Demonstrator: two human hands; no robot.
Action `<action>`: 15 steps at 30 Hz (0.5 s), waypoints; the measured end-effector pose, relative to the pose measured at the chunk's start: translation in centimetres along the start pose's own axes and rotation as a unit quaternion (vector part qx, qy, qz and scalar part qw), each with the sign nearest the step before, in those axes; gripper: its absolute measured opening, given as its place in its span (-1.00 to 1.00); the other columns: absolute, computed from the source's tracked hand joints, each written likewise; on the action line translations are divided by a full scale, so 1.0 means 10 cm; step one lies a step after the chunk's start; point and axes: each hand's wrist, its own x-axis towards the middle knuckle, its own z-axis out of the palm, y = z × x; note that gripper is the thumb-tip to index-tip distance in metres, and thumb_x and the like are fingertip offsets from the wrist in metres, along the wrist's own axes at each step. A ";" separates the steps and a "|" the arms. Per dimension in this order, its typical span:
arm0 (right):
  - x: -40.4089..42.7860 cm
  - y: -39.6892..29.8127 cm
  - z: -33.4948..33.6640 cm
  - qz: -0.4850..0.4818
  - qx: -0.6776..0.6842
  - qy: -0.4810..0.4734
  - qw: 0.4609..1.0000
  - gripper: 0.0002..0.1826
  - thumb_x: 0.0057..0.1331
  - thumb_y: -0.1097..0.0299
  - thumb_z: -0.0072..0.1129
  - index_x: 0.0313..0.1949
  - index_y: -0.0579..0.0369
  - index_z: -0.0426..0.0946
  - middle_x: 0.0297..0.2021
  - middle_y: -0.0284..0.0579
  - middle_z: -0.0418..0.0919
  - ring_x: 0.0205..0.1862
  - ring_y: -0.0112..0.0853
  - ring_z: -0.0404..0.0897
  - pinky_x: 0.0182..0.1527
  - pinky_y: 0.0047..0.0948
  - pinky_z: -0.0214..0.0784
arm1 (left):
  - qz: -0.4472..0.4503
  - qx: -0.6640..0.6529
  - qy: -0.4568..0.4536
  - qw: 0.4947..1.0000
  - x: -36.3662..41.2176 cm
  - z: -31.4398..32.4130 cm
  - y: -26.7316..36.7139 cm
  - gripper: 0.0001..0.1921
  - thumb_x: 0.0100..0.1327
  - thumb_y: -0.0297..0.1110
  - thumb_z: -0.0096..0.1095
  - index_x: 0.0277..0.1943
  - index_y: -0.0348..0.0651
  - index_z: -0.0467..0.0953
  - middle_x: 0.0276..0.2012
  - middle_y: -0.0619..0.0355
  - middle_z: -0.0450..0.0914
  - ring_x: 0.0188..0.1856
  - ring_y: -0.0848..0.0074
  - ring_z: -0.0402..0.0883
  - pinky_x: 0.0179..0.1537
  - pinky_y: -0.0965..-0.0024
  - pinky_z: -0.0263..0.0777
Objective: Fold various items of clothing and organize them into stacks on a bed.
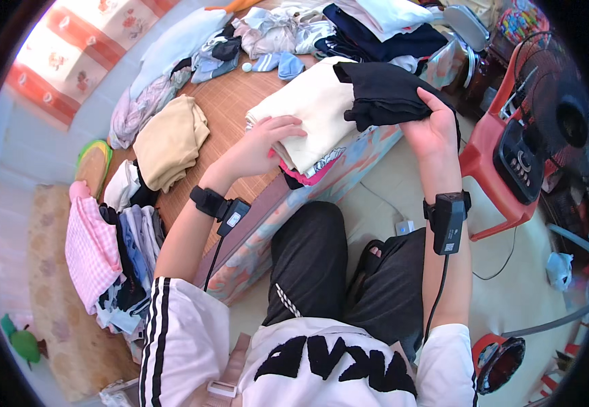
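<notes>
My left hand [269, 142] rests with its fingers laid flat over the near-left edge of a cream folded garment [315, 104]; its thumb is hidden. The cream garment lies on top of a pink printed garment [320, 175], and this pile overhangs the bed edge. My right hand [433, 119] holds a black folded garment [388, 91] from its right end, thumb on top and the other fingers hidden beneath. The black garment's left end overlaps the right side of the cream one.
A beige folded garment [171, 140] lies on the woven bed mat [228, 96]. Light blue socks [279, 63] and heaped clothes [269, 30] are behind. To the left stands a clothes stack [139, 239]. On the right, an electric fan [554, 112] stands on a red plastic stool [498, 198].
</notes>
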 end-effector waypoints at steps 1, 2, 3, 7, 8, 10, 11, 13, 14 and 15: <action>0.01 -0.02 -0.01 -0.001 -0.004 0.000 1.000 -0.58 0.24 0.52 -0.21 0.10 0.42 0.17 0.13 0.18 0.25 0.20 -0.03 0.23 0.28 -0.05 -0.02 | 0.001 0.053 0.004 0.999 -0.02 0.02 0.05 -0.50 -0.15 -0.61 0.20 -0.03 -0.14 0.47 0.08 0.07 0.40 0.21 0.25 0.26 0.21 0.21 0.09; 0.03 -0.05 -0.04 -0.002 -0.007 -0.008 1.000 -0.58 0.23 0.53 -0.19 0.09 0.41 0.19 0.11 0.17 0.28 0.17 -0.03 0.26 0.26 -0.03 0.01 | 0.002 0.051 0.007 0.999 -0.02 0.06 0.06 -0.50 -0.15 -0.61 0.20 -0.03 -0.14 0.47 0.08 0.07 0.40 0.21 0.25 0.26 0.21 0.21 0.09; 0.04 -0.04 -0.05 0.001 -0.010 -0.016 1.000 -0.59 0.22 0.53 -0.18 0.07 0.39 0.21 0.09 0.16 0.30 0.15 -0.03 0.29 0.24 -0.02 0.05 | -0.005 0.072 0.025 0.997 -0.04 0.10 0.06 -0.49 -0.14 -0.62 0.19 -0.02 -0.12 0.47 0.09 0.09 0.39 0.21 0.26 0.26 0.23 0.19 0.06; 0.03 -0.02 -0.02 0.011 -0.015 -0.020 1.000 -0.59 0.22 0.53 -0.19 0.08 0.40 0.20 0.10 0.17 0.29 0.16 -0.03 0.27 0.25 -0.01 0.04 | 0.028 0.084 0.032 0.996 -0.06 0.06 -0.06 -0.52 -0.12 -0.63 0.17 -0.03 -0.12 0.48 0.05 0.12 0.44 0.17 0.28 0.31 0.21 0.20 0.10; 0.03 -0.02 -0.02 0.007 -0.021 -0.016 1.000 -0.59 0.22 0.53 -0.19 0.08 0.40 0.19 0.11 0.17 0.28 0.17 -0.03 0.27 0.25 -0.01 0.04 | 0.028 0.084 0.037 0.995 -0.05 0.04 -0.11 -0.52 -0.12 -0.63 0.17 -0.03 -0.12 0.48 0.05 0.12 0.44 0.17 0.28 0.31 0.21 0.20 0.10; 0.06 -0.01 -0.05 0.004 -0.030 -0.016 0.999 -0.58 0.22 0.53 -0.20 0.08 0.41 0.19 0.11 0.17 0.28 0.17 -0.03 0.27 0.25 -0.02 0.04 | 0.045 0.053 0.016 0.997 -0.01 -0.01 -0.19 -0.56 -0.11 -0.60 0.18 -0.07 -0.15 0.50 -0.06 0.11 0.51 0.10 0.28 0.39 0.17 0.24 0.17; 0.08 -0.03 -0.09 0.009 -0.019 -0.022 1.000 -0.58 0.22 0.54 -0.20 0.08 0.41 0.19 0.11 0.17 0.28 0.17 -0.03 0.27 0.25 -0.02 0.04 | 0.045 0.054 0.021 0.997 0.01 -0.03 -0.23 -0.56 -0.11 -0.60 0.18 -0.07 -0.15 0.50 -0.06 0.11 0.51 0.10 0.28 0.39 0.17 0.24 0.17; 0.08 -0.07 -0.11 0.008 -0.011 -0.031 0.999 -0.58 0.22 0.54 -0.20 0.09 0.41 0.19 0.11 0.18 0.28 0.17 -0.03 0.27 0.25 -0.02 0.04 | 0.029 0.013 -0.003 0.999 0.11 -0.08 -0.23 -0.66 -0.03 -0.57 0.18 -0.11 -0.19 0.51 -0.20 0.08 0.56 -0.05 0.29 0.50 0.04 0.30 0.30; 0.07 -0.09 -0.11 -0.001 -0.011 -0.023 1.000 -0.58 0.22 0.54 -0.20 0.09 0.40 0.19 0.11 0.18 0.28 0.17 -0.03 0.27 0.25 -0.03 0.04 | 0.032 0.013 0.001 0.999 0.14 -0.09 -0.22 -0.66 -0.03 -0.57 0.18 -0.11 -0.19 0.51 -0.20 0.08 0.56 -0.05 0.29 0.50 0.04 0.30 0.30; 0.07 -0.08 -0.10 -0.005 -0.008 -0.016 1.000 -0.58 0.22 0.54 -0.20 0.09 0.40 0.19 0.11 0.18 0.28 0.17 -0.03 0.28 0.25 -0.03 0.04 | -0.044 -0.013 -0.009 0.999 0.16 -0.12 -0.19 -0.71 0.02 -0.55 0.16 -0.13 -0.21 0.51 -0.24 0.06 0.56 -0.11 0.31 0.51 -0.02 0.33 0.33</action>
